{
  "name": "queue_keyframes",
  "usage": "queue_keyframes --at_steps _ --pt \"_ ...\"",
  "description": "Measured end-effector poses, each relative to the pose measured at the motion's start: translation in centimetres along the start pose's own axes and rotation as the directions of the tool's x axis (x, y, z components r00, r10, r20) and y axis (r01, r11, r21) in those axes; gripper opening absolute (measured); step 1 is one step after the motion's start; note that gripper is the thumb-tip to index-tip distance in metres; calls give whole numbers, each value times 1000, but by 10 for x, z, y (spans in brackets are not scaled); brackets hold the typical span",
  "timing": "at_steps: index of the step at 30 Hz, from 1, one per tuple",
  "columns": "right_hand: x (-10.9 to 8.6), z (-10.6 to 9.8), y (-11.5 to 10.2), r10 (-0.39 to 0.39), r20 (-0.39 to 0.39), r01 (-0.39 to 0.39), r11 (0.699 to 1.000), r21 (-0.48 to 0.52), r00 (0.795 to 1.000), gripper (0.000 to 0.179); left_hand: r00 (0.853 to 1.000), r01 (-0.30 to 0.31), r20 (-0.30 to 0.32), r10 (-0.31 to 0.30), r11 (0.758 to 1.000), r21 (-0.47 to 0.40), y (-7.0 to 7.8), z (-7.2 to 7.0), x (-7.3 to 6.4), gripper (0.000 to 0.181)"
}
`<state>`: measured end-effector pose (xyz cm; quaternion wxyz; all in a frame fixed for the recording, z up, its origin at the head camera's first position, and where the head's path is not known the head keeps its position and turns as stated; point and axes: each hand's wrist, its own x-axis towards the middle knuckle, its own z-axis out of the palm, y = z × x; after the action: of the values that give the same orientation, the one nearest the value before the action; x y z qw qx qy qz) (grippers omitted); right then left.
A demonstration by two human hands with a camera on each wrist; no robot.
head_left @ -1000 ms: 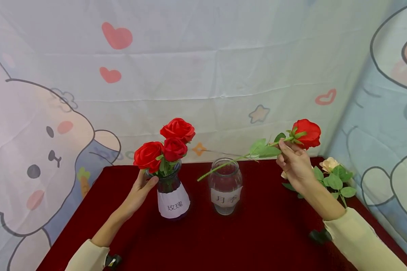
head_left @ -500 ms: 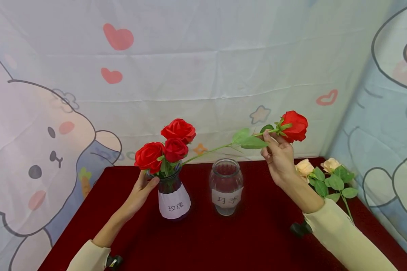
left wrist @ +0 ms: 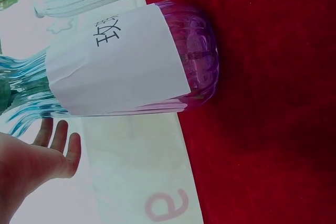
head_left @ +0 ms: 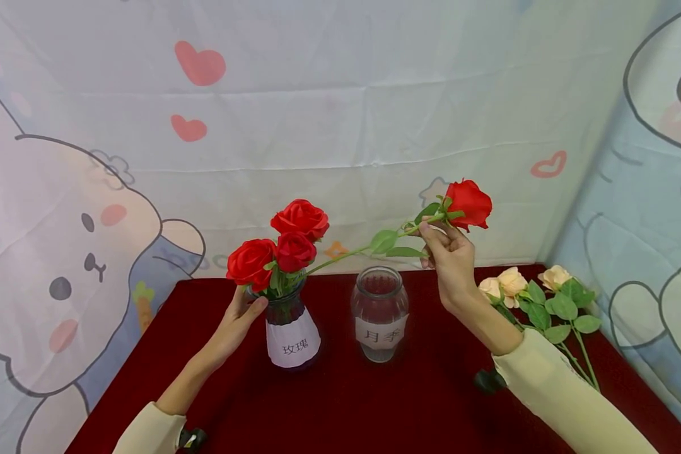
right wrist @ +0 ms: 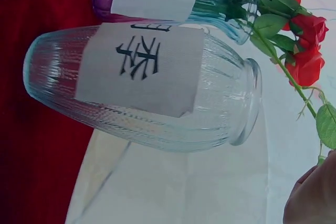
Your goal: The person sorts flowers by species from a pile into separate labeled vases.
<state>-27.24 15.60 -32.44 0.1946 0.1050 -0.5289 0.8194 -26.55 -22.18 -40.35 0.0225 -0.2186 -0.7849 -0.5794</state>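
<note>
My left hand (head_left: 231,325) holds the neck of a glass vase (head_left: 292,340) with a purple base and a white paper label. Three red roses (head_left: 299,220) stand in that vase. In my right hand (head_left: 453,261) the stem of another red rose (head_left: 470,203) is pinched just below its bloom, between thumb and fingers. This rose slants down to the left, and its lower stem (right wrist: 287,72) reaches the vase's mouth in the right wrist view. How deep the tip sits is hidden. Beneath the slanting stem stands a clear glass jar (head_left: 379,309) with its own paper label.
Several pale peach roses (head_left: 511,284) with green leaves lie on the right side of the dark red tablecloth (head_left: 352,410), partly behind my right forearm. A printed cloth backdrop (head_left: 369,126) hangs behind and at both sides.
My right hand has carried the rose leftward, bringing its stem's lower end from above the clear jar to the labelled vase's mouth. My left hand stays on the vase.
</note>
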Motion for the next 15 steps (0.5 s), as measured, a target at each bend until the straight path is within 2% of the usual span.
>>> queue_keyframes --at_steps 7,10,15 --pt "5 23 1 -126 114 131 990 -42 985 11 1000 25 -12 -25 1000 14 2 -1 -1 70" --pt "6 32 4 -148 166 161 984 -70 975 11 999 47 -19 -46 999 21 4 0 -2 71" --pt "4 43 7 -144 191 160 984 -74 971 13 998 62 -26 -61 998 33 6 1 -5 70"
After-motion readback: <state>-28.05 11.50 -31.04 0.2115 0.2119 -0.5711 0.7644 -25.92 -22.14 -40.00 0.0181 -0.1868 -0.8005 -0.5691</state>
